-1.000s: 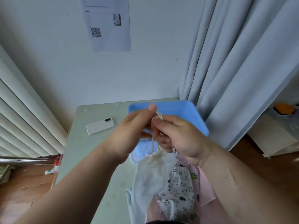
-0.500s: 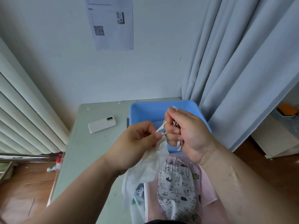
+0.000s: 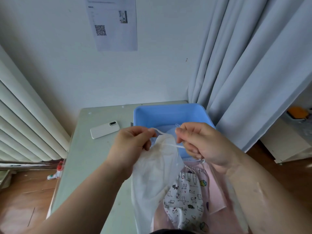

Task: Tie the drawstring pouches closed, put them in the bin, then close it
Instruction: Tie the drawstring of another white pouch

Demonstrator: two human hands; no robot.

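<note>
Your left hand (image 3: 133,142) and right hand (image 3: 200,142) each pinch a strand of the drawstring (image 3: 172,146) at the gathered mouth of the white pouch (image 3: 157,174), which hangs between them over the table (image 3: 87,157). It hangs just in front of the open blue bin (image 3: 168,114). A cat-print pouch (image 3: 184,198) lies on a pink pouch (image 3: 214,188) below your right hand.

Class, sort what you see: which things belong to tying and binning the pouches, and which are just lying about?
Part of the job: white pouch; its cord, pinched by the left hand and right hand; cat-print pouch; pink pouch; blue bin.

Just lying about: phone; printed sheet on the wall; curtain.
</note>
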